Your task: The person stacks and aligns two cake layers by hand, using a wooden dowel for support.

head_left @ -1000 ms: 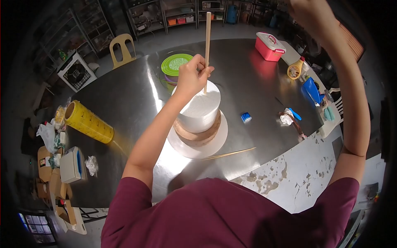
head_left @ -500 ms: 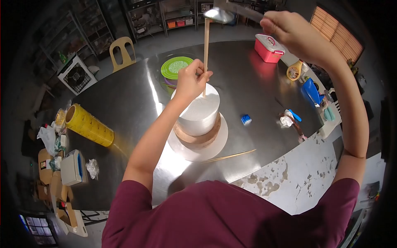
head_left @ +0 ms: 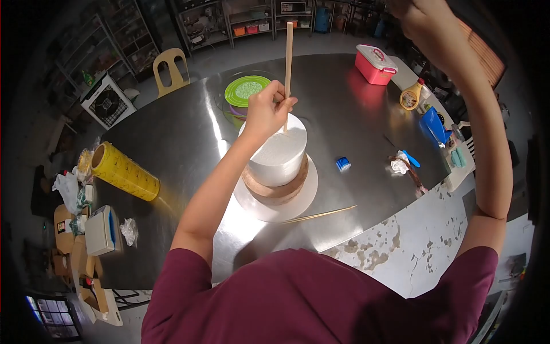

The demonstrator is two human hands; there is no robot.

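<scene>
My left hand (head_left: 268, 112) is closed around a wooden dowel (head_left: 288, 57). The dowel stands almost upright, its lower end at the top of a white foam cake dummy (head_left: 279, 163). Under the dummy is a brown round layer (head_left: 281, 196), on a white round board (head_left: 306, 195). High at the upper right, my right hand (head_left: 421, 14) is curled and partly cut off by the frame's edge. The shiny metal-headed tool it gripped in the earlier frame lies outside the view now. Thin wooden sticks (head_left: 323, 215) lie in front of the board.
On the metal table (head_left: 189, 155) are a yellow film roll (head_left: 126, 172), a green turntable (head_left: 247, 86), a small blue packet (head_left: 342, 164) and a blue-handled tool (head_left: 411, 159). A pink box (head_left: 375, 64) stands at the back right. A scale (head_left: 102, 230) sits at the left.
My right hand has risen toward the top edge, and the metal-headed tool has left the dowel's top and gone out of view. My left hand still grips the dowel in about the same place.
</scene>
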